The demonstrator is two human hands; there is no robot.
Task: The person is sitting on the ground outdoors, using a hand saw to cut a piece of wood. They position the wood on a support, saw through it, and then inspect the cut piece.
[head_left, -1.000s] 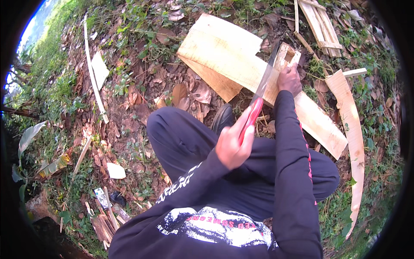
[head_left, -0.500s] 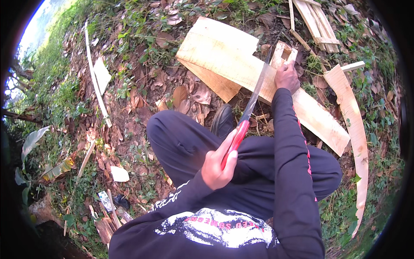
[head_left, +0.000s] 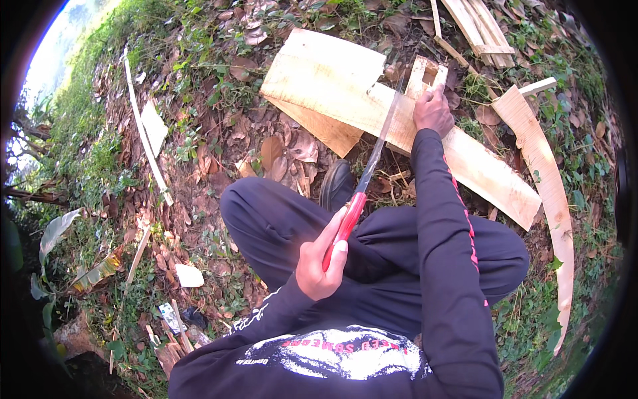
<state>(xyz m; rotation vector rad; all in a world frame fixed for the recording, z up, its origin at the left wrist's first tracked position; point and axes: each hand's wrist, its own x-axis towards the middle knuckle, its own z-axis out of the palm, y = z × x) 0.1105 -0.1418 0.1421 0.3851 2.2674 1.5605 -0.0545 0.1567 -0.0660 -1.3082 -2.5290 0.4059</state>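
My left hand is wrapped round the red handle of a handsaw. Its long blade slants up and away, lying across a pale wooden board beside a step cut in the board's far edge. My right hand is closed over the board's far edge, just right of the blade. Its fingertips reach a small wooden piece with a rectangular opening, which juts out beyond the board. Another piece of wood lies at an angle under the board's left part.
My crossed legs are close to the board, with a dark shoe near it. To the right lies a long curved offcut; slatted wood is at the far right. A thin strip and scraps lie left among leaves and grass.
The saw and my left hand have come back toward my body and slightly left, drawing the blade along the board. My right hand keeps its hold; the whole view has shifted a little.
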